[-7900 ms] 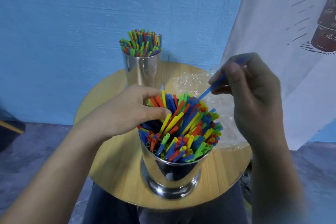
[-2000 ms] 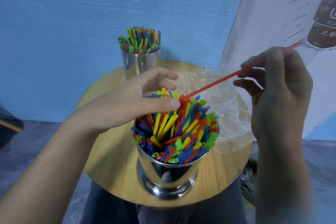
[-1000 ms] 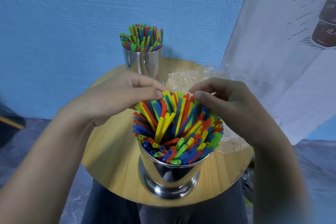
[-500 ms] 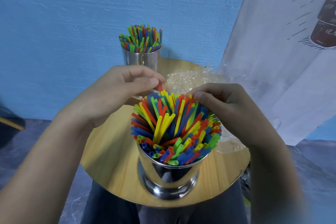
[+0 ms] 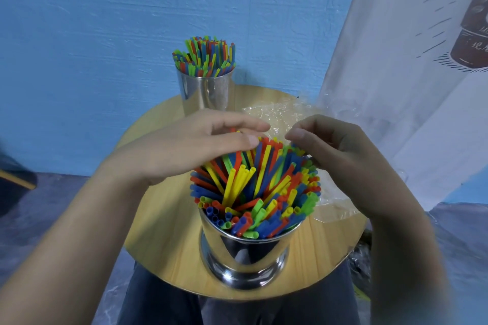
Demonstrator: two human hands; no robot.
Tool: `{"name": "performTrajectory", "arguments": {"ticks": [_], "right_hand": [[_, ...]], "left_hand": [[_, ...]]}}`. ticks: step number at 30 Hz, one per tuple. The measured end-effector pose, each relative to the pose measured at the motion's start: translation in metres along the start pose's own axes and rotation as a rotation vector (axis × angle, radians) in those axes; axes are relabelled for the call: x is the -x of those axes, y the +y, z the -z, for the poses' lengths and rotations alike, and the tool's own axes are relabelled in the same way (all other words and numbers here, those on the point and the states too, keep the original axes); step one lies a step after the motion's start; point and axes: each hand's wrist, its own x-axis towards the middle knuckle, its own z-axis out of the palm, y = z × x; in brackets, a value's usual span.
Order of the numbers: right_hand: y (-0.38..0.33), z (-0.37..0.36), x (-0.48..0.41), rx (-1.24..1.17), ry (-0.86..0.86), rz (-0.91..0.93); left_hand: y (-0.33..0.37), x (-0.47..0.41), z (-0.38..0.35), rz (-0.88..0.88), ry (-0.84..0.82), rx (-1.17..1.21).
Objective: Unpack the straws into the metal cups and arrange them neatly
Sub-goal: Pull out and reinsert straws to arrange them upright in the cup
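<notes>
The near metal cup [image 5: 245,250] stands at the front of the round wooden table [image 5: 163,224], packed with coloured straws [image 5: 253,192] that fan outward. My left hand [image 5: 190,148] lies over the straws' far left tips, fingers fairly straight and thumb resting on them. A red tip shows between the thumb and fingers. Over the far right tips, my right hand [image 5: 343,163] touches the straws with its thumb, its fingers loosely curled. A second metal cup [image 5: 208,92] full of straws [image 5: 204,60] stands at the back of the table.
Crumpled clear plastic wrapping [image 5: 280,113] lies on the table's right side, behind and under my right hand. A white printed cloth [image 5: 412,66] hangs at the right. A blue wall is behind the table, and my lap is below its front edge.
My right hand pushed a red straw into the near cup and came down onto the bundle. Both hands now sit closer together over the far tips; my left thumb has lowered onto them.
</notes>
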Motion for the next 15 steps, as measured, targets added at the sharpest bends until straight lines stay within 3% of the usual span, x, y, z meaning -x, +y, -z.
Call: {"name": "performTrajectory", "arguments": {"ticks": [5,15], "right_hand": [[0.002,0.015,0.010,0.058,-0.170,-0.038],[-0.001,0.004,0.000,0.019,-0.130,-0.010]], "left_hand": [[-0.005,-0.001,0.005,-0.004,0.039,-0.047],[0.006,0.007,0.007,-0.064,0.050,-0.050]]}}
